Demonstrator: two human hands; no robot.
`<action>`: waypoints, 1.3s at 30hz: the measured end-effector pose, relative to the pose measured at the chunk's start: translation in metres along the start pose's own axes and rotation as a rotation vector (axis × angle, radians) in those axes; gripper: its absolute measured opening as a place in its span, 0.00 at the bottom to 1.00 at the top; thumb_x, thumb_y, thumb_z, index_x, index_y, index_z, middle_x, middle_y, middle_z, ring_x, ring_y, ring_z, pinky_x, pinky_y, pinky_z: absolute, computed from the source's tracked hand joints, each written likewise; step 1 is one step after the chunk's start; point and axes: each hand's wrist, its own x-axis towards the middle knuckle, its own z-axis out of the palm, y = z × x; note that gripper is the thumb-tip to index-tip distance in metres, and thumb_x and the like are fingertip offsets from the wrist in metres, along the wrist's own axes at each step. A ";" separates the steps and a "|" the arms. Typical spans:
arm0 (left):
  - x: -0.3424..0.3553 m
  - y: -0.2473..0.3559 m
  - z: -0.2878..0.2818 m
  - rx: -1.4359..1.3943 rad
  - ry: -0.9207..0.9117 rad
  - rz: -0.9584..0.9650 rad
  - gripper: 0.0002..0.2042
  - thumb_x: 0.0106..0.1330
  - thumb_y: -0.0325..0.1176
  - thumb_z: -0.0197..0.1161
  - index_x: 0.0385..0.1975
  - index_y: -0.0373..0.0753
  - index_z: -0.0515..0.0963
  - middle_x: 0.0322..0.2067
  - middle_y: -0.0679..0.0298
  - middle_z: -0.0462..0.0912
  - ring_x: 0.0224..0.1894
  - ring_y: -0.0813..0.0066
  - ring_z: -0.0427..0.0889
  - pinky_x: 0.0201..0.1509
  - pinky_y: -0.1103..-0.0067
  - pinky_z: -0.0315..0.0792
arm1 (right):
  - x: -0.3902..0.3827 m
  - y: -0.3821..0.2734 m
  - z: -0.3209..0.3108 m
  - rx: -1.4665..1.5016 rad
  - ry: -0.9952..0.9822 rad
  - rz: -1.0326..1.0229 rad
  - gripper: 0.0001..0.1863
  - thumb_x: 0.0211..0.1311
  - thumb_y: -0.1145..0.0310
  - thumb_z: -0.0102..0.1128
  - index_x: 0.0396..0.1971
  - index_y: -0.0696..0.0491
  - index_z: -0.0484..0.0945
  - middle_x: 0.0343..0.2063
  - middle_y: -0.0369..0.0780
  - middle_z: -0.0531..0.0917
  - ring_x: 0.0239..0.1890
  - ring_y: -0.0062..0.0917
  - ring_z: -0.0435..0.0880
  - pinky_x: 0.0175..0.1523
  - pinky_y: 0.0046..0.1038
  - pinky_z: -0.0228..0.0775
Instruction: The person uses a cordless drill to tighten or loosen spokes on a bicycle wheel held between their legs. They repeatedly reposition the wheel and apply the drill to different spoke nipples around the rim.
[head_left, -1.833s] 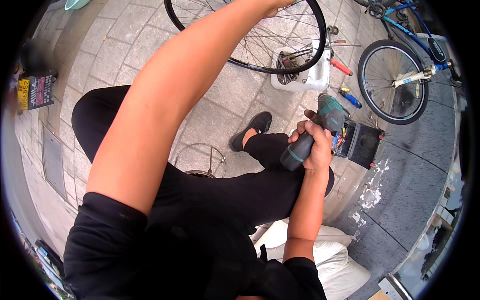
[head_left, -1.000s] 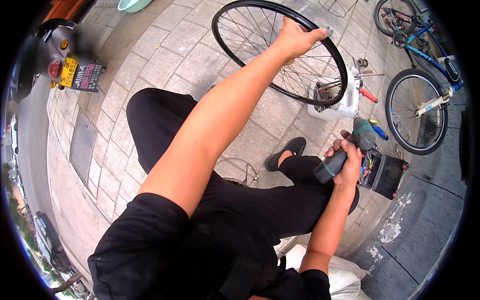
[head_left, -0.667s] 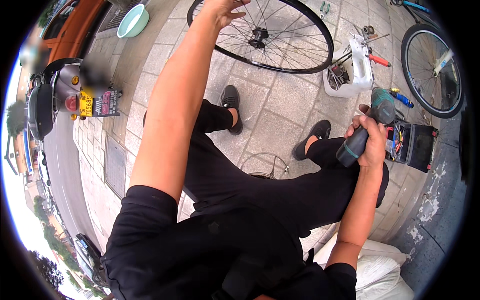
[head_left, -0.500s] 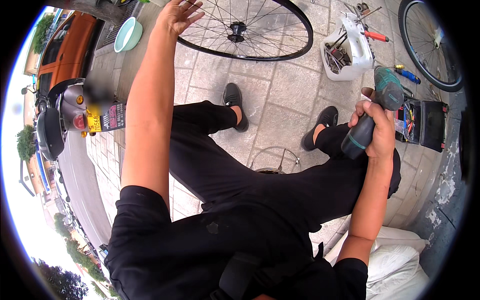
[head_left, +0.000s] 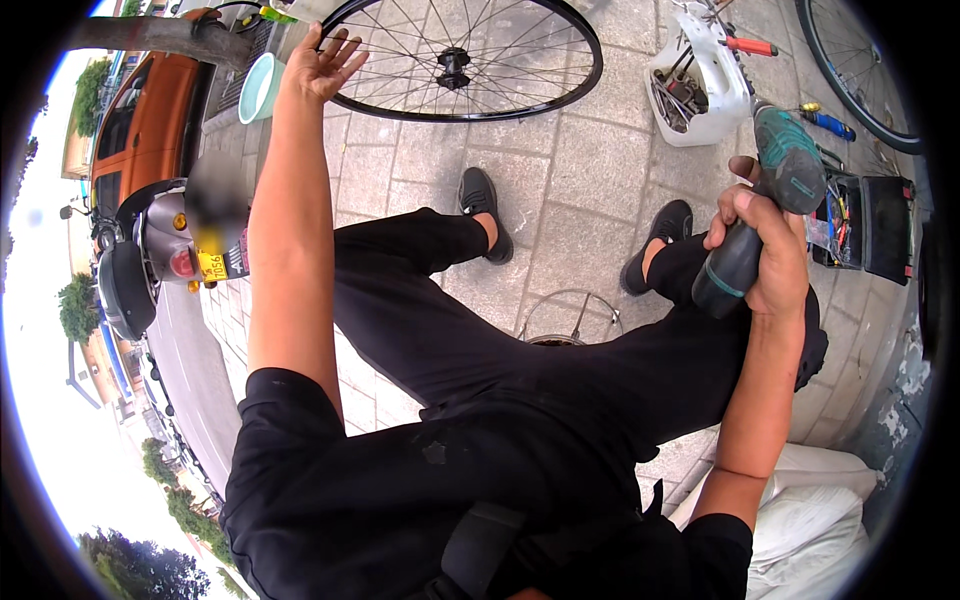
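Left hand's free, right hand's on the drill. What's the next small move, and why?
I'd probably close the left hand on the near edge of the spoked wheel: its fingers are spread right by that edge, holding nothing visible, while the right hand is occupied gripping the drill.

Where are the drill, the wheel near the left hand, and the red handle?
Drill [head_left: 788, 152], head view: on its green motor housing.
Wheel [head_left: 454, 68], head view: on its central black hub.
Red handle [head_left: 752, 47], head view: midway along it.
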 end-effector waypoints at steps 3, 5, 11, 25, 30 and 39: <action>-0.025 -0.008 0.033 0.016 -0.004 0.018 0.32 0.73 0.42 0.74 0.68 0.35 0.66 0.60 0.51 0.83 0.69 0.43 0.78 0.71 0.40 0.76 | 0.001 -0.002 -0.004 0.000 0.002 -0.022 0.28 0.69 0.67 0.61 0.63 0.66 0.69 0.29 0.40 0.76 0.27 0.28 0.82 0.36 0.31 0.80; -0.037 -0.015 0.044 0.053 -0.030 0.008 0.32 0.72 0.41 0.75 0.67 0.34 0.67 0.59 0.52 0.83 0.69 0.44 0.78 0.72 0.41 0.75 | 0.003 -0.002 -0.006 0.004 -0.008 -0.026 0.27 0.69 0.67 0.61 0.62 0.66 0.69 0.29 0.40 0.76 0.27 0.28 0.82 0.36 0.33 0.80; -0.060 -0.047 0.080 0.018 0.183 -0.134 0.23 0.71 0.55 0.69 0.52 0.44 0.77 0.49 0.60 0.80 0.49 0.56 0.81 0.62 0.51 0.76 | -0.001 -0.003 -0.007 0.076 0.050 -0.050 0.22 0.70 0.70 0.61 0.59 0.64 0.73 0.30 0.42 0.80 0.27 0.31 0.85 0.35 0.35 0.82; -0.223 -0.185 0.152 0.445 0.057 0.729 0.12 0.60 0.31 0.72 0.29 0.33 0.75 0.26 0.63 0.81 0.26 0.72 0.77 0.37 0.71 0.76 | -0.006 0.004 -0.028 0.083 0.072 -0.022 0.19 0.72 0.66 0.61 0.57 0.59 0.73 0.32 0.38 0.78 0.31 0.29 0.82 0.40 0.37 0.81; -0.256 -0.199 0.132 0.626 -0.023 0.890 0.13 0.58 0.34 0.72 0.35 0.34 0.77 0.37 0.57 0.79 0.39 0.62 0.81 0.49 0.68 0.77 | -0.008 0.003 -0.027 0.082 0.067 -0.037 0.20 0.72 0.65 0.61 0.57 0.59 0.73 0.32 0.38 0.78 0.31 0.29 0.83 0.41 0.37 0.81; -0.227 -0.164 0.134 0.205 -0.193 0.436 0.09 0.60 0.27 0.69 0.30 0.32 0.75 0.22 0.60 0.85 0.25 0.74 0.87 0.29 0.74 0.83 | -0.003 0.005 -0.019 0.079 0.076 -0.072 0.20 0.68 0.66 0.66 0.54 0.62 0.76 0.32 0.41 0.82 0.28 0.28 0.86 0.34 0.33 0.83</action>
